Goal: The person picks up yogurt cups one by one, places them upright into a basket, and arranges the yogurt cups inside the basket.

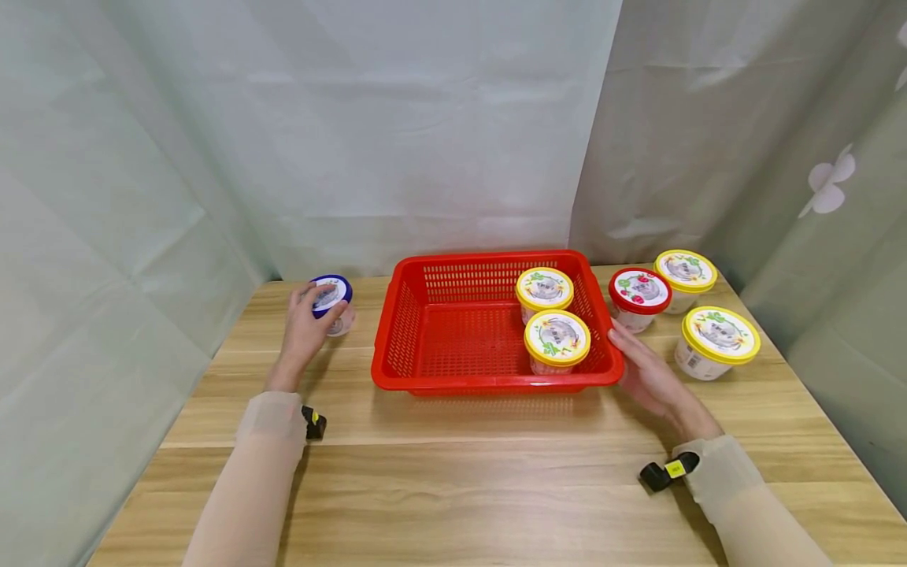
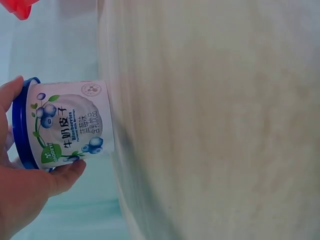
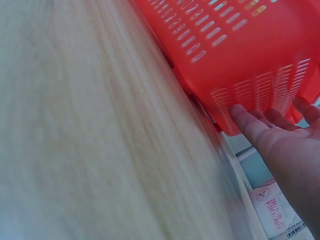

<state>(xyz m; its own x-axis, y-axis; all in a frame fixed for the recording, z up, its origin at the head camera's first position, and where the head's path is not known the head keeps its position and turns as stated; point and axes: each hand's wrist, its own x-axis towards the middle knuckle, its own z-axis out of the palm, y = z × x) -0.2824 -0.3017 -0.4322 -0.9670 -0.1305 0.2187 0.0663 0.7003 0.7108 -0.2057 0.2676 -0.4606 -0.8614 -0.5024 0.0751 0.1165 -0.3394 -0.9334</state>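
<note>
Gripping the blue-lidded cup (image 1: 337,294) high up, the left hand (image 1: 301,335) has thumb and fingers on opposite sides of its lid and upper wall. The cup is upright with its base at the surface (image 1: 496,480); whether its weight rests there I cannot tell. With so high a hold, the likeliest trouble would be the lid slipping or popping loose if the cup were lifted by it.

Between the hands sits the red basket (image 1: 468,383). Against its outer end wall, the right hand (image 1: 653,384) lies with fingers extended and curled round nothing; how firmly they press is unclear. A hard push from there could slide the basket toward the left hand and jostle the far yellow-lidded cup (image 1: 544,287) and the near yellow-lidded cup (image 1: 557,335), both inside at the right hand's end. Just past the right hand's fingertips stands a red-lidded cup (image 1: 640,291), near enough to be knocked by an outward swing.

Only the left wrist view shows the gripped cup's blueberry print and base edge; from the head, fingers cover part of the lid. The right wrist view reveals fingers spread along the slotted wall, largely hidden from above. The head view alone shows the basket whole.
</note>
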